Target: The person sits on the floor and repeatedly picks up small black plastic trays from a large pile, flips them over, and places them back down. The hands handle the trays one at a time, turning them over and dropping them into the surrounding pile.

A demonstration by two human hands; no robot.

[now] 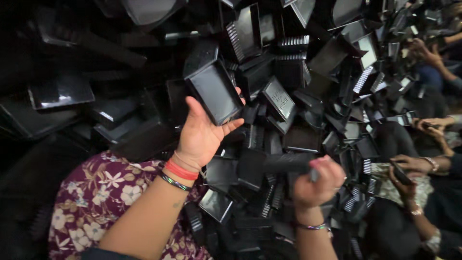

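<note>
Here the left hand (202, 132) grasps an empty black tray (215, 91) while the right hand (320, 182) is clenched on a dark tool (288, 162) above the heap of black trays (308, 86).

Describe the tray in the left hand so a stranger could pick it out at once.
Start at the huge heap of black trays. At its near edge, above the floral cloth, the left hand lifts one tray. Unlike its neighbours, it is raised off the pile, tilted, its hollow facing the camera.

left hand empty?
No: the left hand grips a black rectangular tray from below, with the fingers wrapped around its lower edge, above the pile of black trays.
</note>
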